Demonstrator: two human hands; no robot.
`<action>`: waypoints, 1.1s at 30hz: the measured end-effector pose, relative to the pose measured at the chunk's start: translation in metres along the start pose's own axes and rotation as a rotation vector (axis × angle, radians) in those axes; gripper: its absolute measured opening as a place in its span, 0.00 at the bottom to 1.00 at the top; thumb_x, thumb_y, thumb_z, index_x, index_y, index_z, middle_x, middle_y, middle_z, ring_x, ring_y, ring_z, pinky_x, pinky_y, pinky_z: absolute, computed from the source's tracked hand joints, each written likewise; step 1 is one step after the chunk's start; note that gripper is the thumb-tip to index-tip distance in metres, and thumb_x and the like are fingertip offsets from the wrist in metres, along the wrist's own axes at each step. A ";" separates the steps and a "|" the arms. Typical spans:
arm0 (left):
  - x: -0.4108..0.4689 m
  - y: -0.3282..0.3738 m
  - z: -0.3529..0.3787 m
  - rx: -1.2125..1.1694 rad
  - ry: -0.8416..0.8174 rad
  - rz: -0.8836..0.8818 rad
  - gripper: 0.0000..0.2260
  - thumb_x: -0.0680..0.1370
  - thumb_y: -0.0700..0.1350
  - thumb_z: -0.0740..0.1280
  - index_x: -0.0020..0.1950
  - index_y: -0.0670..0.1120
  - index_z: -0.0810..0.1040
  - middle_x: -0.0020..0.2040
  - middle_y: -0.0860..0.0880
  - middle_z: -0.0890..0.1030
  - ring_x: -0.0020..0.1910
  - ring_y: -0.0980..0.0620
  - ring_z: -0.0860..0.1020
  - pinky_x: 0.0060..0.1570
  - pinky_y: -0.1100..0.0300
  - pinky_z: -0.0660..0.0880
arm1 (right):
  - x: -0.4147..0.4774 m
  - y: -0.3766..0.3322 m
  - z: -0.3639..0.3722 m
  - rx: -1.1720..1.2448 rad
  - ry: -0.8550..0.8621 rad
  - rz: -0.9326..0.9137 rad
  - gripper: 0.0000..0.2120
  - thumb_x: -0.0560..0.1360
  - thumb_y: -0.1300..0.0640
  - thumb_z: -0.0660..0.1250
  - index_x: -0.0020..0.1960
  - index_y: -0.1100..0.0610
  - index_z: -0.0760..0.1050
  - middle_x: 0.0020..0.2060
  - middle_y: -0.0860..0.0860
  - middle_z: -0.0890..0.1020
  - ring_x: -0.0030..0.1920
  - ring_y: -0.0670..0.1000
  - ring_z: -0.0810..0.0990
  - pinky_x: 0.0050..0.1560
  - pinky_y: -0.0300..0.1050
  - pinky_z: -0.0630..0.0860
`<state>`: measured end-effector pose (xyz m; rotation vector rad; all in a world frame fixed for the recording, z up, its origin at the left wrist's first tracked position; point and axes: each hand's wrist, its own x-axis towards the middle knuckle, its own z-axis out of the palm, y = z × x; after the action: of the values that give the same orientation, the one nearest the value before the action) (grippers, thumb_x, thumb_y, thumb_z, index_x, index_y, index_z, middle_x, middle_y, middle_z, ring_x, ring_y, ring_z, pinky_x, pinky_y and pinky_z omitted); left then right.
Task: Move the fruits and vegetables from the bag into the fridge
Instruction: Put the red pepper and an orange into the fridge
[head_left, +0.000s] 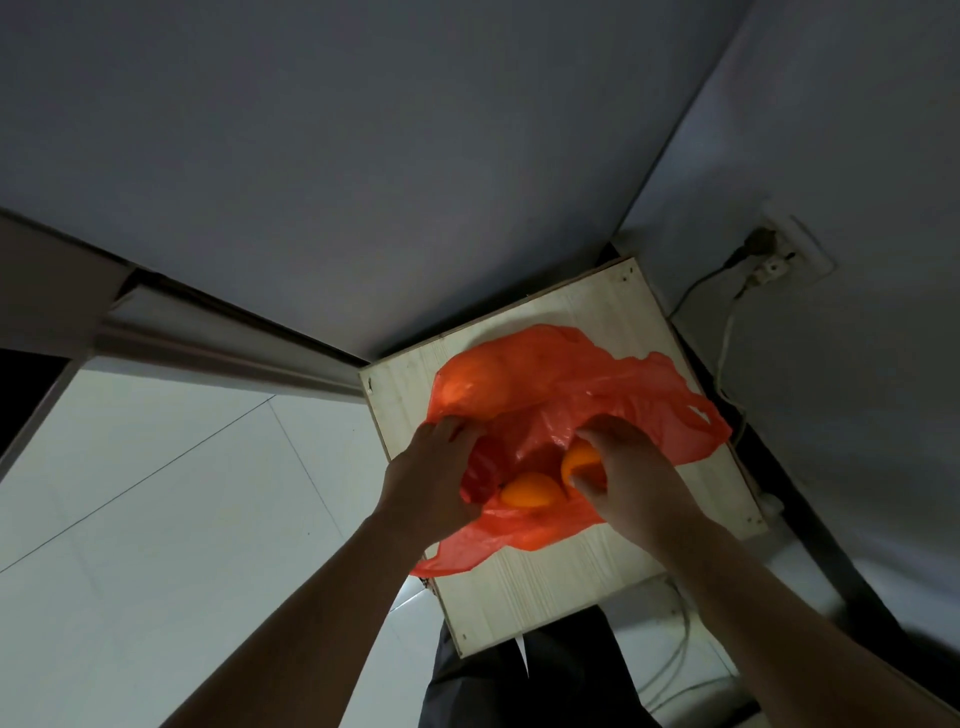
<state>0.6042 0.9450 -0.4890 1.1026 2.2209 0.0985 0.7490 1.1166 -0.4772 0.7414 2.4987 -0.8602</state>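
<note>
Dim grey walls (363, 156) fill twelve o'clock; white floor tiles (156, 493) lie at eight; a wall socket (779, 262) sits at two.

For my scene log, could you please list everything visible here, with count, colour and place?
plastic bag: one, red-orange, lying open on the wooden top
loose orange: one, orange, in the bag's mouth
held orange: one, orange, in the bag under the right hand
wooden top: one, pale, in the room's corner
wall socket: one, white, on the right wall, plugs in it
cables: count unclear, white and dark, hanging from the socket
floor tiles: white, left of the wooden top
trousers: dark, bottom edge
left hand: one, grips the bag's left rim
right hand: one, grips the held orange
</note>
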 end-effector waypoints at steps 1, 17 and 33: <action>-0.001 0.002 -0.002 -0.039 0.036 -0.009 0.36 0.65 0.59 0.74 0.70 0.53 0.64 0.67 0.53 0.70 0.64 0.48 0.71 0.56 0.50 0.77 | 0.000 0.001 0.000 0.000 -0.007 0.001 0.23 0.74 0.48 0.67 0.67 0.52 0.67 0.60 0.50 0.75 0.61 0.50 0.72 0.60 0.39 0.66; -0.019 0.027 -0.025 -0.383 0.171 -0.179 0.38 0.66 0.62 0.72 0.71 0.57 0.59 0.71 0.52 0.66 0.66 0.48 0.69 0.61 0.49 0.73 | 0.000 -0.005 0.005 -0.018 -0.034 -0.031 0.30 0.71 0.51 0.70 0.70 0.51 0.63 0.69 0.53 0.67 0.70 0.54 0.64 0.68 0.49 0.65; -0.028 0.037 -0.025 -0.412 0.181 -0.252 0.37 0.68 0.63 0.69 0.72 0.53 0.59 0.69 0.51 0.69 0.64 0.48 0.71 0.60 0.50 0.72 | 0.000 -0.003 0.000 0.041 0.063 -0.076 0.32 0.70 0.57 0.71 0.71 0.55 0.62 0.68 0.54 0.68 0.68 0.56 0.66 0.67 0.48 0.64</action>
<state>0.6274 0.9534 -0.4419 0.6056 2.3366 0.5398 0.7475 1.1144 -0.4762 0.7012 2.5869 -0.9303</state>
